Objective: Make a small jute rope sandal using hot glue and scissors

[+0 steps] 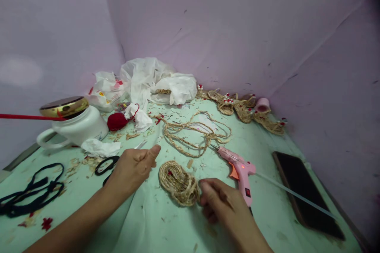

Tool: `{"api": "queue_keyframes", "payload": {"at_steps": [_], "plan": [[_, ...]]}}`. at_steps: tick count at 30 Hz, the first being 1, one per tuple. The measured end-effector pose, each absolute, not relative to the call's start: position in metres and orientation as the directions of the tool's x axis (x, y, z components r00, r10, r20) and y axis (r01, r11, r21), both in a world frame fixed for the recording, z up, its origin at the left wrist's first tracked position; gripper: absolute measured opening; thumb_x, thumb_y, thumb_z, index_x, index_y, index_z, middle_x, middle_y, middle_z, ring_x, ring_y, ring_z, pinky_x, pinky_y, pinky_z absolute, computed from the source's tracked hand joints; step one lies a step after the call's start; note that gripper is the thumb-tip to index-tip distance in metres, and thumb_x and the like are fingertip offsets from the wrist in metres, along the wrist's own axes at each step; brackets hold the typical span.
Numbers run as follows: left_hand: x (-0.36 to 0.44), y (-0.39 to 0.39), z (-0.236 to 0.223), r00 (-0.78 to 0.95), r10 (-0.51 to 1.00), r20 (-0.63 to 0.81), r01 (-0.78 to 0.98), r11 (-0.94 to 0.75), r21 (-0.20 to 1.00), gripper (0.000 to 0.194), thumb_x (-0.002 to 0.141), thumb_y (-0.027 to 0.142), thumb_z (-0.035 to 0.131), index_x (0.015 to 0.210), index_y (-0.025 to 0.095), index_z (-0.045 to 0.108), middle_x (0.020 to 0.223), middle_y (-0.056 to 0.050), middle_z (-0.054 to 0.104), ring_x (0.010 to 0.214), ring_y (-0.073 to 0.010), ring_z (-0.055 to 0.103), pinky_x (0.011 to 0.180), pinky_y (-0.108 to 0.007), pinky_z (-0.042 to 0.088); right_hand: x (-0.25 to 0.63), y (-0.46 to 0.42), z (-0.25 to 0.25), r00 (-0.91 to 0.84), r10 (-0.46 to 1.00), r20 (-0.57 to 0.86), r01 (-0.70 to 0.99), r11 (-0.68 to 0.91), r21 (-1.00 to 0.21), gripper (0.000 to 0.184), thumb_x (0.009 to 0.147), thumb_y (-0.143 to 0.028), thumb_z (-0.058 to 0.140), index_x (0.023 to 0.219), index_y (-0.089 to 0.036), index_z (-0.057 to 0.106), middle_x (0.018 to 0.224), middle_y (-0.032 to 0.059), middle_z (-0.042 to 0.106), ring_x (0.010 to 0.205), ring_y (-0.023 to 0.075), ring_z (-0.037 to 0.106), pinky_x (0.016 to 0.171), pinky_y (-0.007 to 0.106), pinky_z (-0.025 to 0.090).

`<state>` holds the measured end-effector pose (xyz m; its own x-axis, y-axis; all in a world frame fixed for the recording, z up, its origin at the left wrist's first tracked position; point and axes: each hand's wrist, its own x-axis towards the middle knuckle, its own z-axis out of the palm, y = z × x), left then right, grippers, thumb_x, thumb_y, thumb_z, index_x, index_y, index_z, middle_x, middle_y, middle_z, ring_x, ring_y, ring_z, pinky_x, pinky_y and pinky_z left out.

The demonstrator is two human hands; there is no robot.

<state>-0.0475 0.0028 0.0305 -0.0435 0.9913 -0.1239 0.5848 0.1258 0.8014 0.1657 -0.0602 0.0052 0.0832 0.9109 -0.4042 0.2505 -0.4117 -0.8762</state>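
- The light green cloth (261, 205) spreads under both your hands.
- Beyond your left hand sits a crumpled white plastic bag (145, 75).
- A dark, flat phone (307, 193) lies well right of your right hand.
- Loose tan braided cord (190, 152) loops ahead, between your hands and the bag.
- Your left hand (133, 168) is closed narrowly, thumb against curled fingers; you cannot tell whether it holds anything.
- Your right hand (219, 199) pinches the right end of the coil.
- The pink glue gun (242, 170), orange-triggered, lies just beyond your right hand.
- That coil, an oval of tan braided plant fibre (178, 184), lies between your hands.
- A red yarn ball (117, 121) sits beyond your left hand.
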Motion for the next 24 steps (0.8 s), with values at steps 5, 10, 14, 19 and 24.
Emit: {"api": "queue_keyframes", "payload": {"at_steps": [5,10,14,19,24], "plan": [[-0.04,0.0,0.024,0.128,0.991,-0.049,0.741,-0.063,0.669,0.033,0.079,0.036,0.047,0.099,0.018,0.066,0.075,-0.001,0.066,0.059,-0.0153,0.054,0.058,-0.027,0.041,0.154,-0.059,0.005,-0.025,0.938,-0.345,0.283,-0.324,-0.903,0.029,0.066,-0.023,0.068,0.094,-0.018,0.067,0.07,0.0024,0.068,0.062,0.0172,0.061,0.058,0.026,0.045],[-0.038,-0.006,0.03,0.261,0.942,-0.212,0.56,0.031,0.828,0.036,0.076,0.029,0.05,0.11,0.018,0.055,0.076,0.001,0.06,0.056,-0.0123,0.051,0.054,-0.024,0.039,0.162,-0.057,0.007,0.092,0.983,-0.16,0.058,-0.166,-0.984,0.022,0.07,-0.028,0.069,0.09,-0.018,0.068,0.085,0.0061,0.069,0.077,0.0196,0.063,0.068,0.028,0.049],[-0.034,-0.014,0.037,0.429,0.839,-0.334,0.415,0.146,0.898,0.019,0.07,0.022,0.055,0.089,0.018,0.054,0.066,0.005,0.051,0.055,-0.0095,0.045,0.049,-0.02,0.035,0.171,-0.05,0.009,0.276,0.947,-0.166,-0.104,-0.142,-0.984,0.032,0.062,-0.032,0.077,0.09,-0.02,0.066,0.083,0.0052,0.069,0.08,0.0201,0.064,0.07,0.029,0.051],[-0.02,-0.039,0.026,0.365,0.905,-0.22,0.479,0.02,0.878,0.015,0.073,0.014,0.05,0.083,0.021,0.042,0.06,0.007,0.047,0.054,-0.01,0.048,0.049,-0.019,0.037,0.169,-0.048,0.004,0.202,0.955,-0.219,-0.317,-0.148,-0.937,0.041,0.067,-0.038,0.074,0.103,-0.023,0.061,0.108,0.009,0.066,0.106,0.023,0.058,0.092,0.037,0.042],[-0.014,-0.061,0.007,0.349,0.84,0.416,0.643,-0.537,0.546,0.018,0.082,0.01,0.044,0.094,0.022,0.039,0.06,0.005,0.05,0.046,-0.0116,0.05,0.046,-0.022,0.038,0.158,-0.065,0.013,0.452,0.892,-0.012,-0.01,-0.009,-1.0,0.033,0.068,-0.035,0.072,0.096,-0.024,0.058,0.109,0.0064,0.06,0.105,0.0214,0.054,0.086,0.034,0.045]]}}
